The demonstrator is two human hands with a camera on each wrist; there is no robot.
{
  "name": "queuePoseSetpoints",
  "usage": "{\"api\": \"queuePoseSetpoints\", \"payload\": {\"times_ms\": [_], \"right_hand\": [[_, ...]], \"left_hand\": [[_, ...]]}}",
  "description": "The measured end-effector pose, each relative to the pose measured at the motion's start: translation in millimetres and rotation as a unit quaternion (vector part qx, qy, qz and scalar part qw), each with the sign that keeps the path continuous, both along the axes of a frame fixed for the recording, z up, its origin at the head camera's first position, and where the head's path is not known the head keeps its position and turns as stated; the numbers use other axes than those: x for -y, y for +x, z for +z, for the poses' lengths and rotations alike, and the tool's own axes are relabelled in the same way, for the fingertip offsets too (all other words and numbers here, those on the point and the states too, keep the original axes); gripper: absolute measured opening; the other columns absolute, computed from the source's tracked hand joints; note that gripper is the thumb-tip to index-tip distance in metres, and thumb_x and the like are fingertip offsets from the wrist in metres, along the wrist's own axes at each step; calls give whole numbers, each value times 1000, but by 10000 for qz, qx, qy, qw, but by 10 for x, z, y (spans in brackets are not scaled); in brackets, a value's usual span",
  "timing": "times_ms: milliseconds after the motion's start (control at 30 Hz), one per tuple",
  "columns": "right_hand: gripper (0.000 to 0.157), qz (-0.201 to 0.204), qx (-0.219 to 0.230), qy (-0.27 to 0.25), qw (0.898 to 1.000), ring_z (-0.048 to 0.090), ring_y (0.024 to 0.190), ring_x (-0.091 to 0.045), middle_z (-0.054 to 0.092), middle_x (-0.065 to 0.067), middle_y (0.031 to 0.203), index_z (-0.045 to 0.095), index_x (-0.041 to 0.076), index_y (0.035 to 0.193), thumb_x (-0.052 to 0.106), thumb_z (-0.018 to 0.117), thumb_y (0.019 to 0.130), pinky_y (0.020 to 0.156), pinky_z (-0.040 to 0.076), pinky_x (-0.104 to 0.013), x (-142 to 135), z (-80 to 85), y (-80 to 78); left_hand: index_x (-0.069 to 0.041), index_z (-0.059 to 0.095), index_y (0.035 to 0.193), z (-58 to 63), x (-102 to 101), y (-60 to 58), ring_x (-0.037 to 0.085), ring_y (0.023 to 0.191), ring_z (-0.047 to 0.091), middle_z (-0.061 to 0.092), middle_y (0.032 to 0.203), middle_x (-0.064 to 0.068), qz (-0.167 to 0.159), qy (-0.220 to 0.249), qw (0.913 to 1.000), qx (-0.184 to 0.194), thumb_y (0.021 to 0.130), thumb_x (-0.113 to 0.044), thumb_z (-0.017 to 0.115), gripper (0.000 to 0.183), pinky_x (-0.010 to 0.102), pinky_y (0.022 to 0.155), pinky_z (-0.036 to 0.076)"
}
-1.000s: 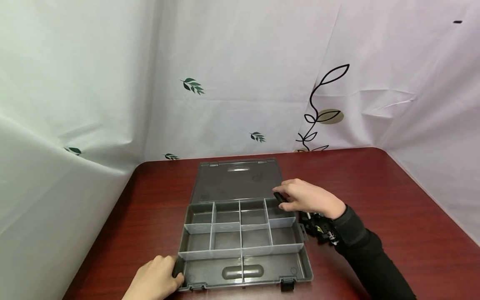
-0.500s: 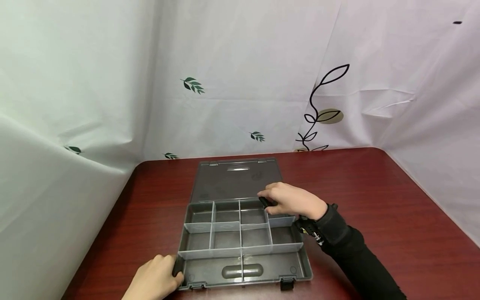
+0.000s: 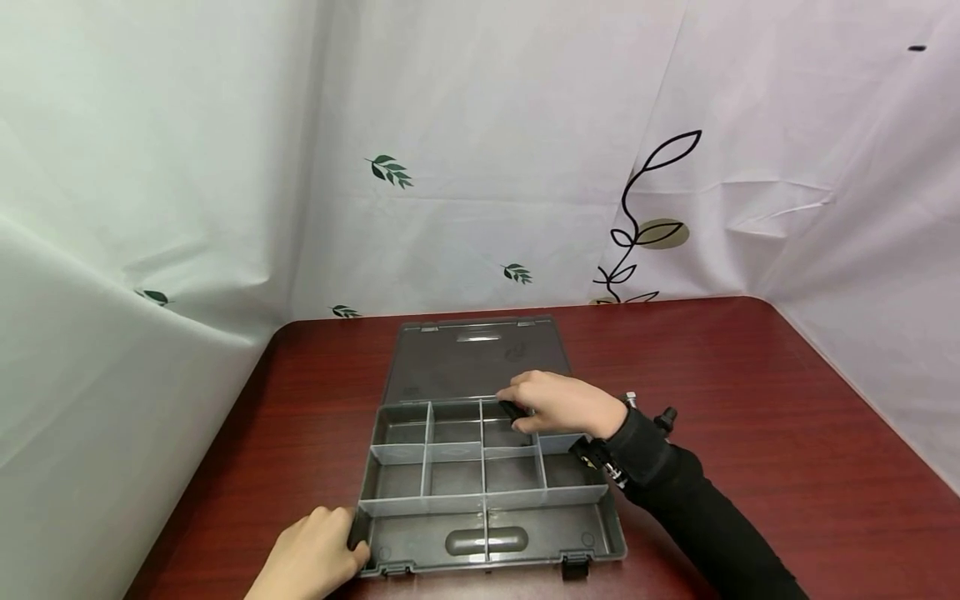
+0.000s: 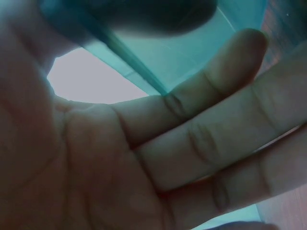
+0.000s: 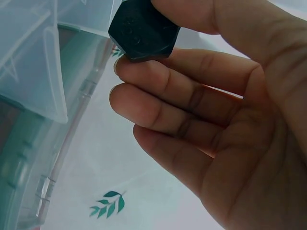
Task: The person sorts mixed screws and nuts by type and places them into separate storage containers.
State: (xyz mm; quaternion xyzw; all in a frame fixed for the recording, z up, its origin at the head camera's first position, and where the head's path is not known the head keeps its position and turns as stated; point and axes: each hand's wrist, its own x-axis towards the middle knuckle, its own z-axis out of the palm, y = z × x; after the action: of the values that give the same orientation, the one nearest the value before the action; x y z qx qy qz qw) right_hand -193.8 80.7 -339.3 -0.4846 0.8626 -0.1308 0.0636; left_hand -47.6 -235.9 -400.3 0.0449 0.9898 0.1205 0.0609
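Observation:
The grey organizer box [image 3: 420,533] lies open on the table, divided by pale dividers [image 3: 510,501] into several compartments. At its near left corner my left hand [image 3: 311,554] grips the side wall; in the left wrist view the thumb and fingers [image 4: 201,91] lie on either side of it. My right hand [image 3: 566,404] is over the back row, right of centre. Its thumb and fingers pinch a black hex bolt [image 5: 144,31], whose six-sided head faces the right wrist camera; any shank is hidden.
The box's lid [image 3: 472,362] lies folded back flat behind it. Two small parts, a silver-topped one [image 3: 631,399] and a black one [image 3: 665,420], show beyond my right sleeve. A black latch [image 3: 575,568] hangs at the box's front. White cloth surrounds the red-brown table [image 3: 750,400].
My right hand has moved left with the hex bolt, from the back right corner to the compartment beside it. The small parts beyond the sleeve have come into view. The left hand stays put.

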Motion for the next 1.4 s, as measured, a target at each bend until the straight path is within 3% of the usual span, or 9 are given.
{"api": "queuePoseSetpoints", "payload": {"times_ms": [200,567,833,1400], "right_hand": [[41,35,-35,160,9999,57,99,-17,62,-9,108,57,0,121,16,63,84,78,42,-23,75,-33,-42],[43,-27,187,263,9995,58,99,-19,61,-12,111,56,-1,123,15,64,83,77,42,-24,81,-70,-64],[72,-540,207,146,9982,46,121,-29,49,-17,130,39,13,142,29,71,79,88,42,-36,17,-3,-20],[72,-558,206,137,9981,47,119,-28,47,-16,131,40,12,141,33,70,79,86,42,-34,-113,23,-56]], "left_hand": [[-14,46,59,-1,-2,1,17,52,41,48,58,0,-12,44,10000,-52,65,-25,66,24,41,51,39],[-13,47,60,-1,-9,-6,17,53,43,50,60,1,-46,51,9999,-75,65,-25,67,23,41,51,39],[-13,49,61,-22,-10,-4,17,53,43,51,61,1,-39,74,10000,-33,64,-26,67,23,42,52,40],[-13,49,62,-26,7,-8,17,54,44,52,61,2,-9,54,10000,-3,65,-26,68,23,42,52,40]]}}
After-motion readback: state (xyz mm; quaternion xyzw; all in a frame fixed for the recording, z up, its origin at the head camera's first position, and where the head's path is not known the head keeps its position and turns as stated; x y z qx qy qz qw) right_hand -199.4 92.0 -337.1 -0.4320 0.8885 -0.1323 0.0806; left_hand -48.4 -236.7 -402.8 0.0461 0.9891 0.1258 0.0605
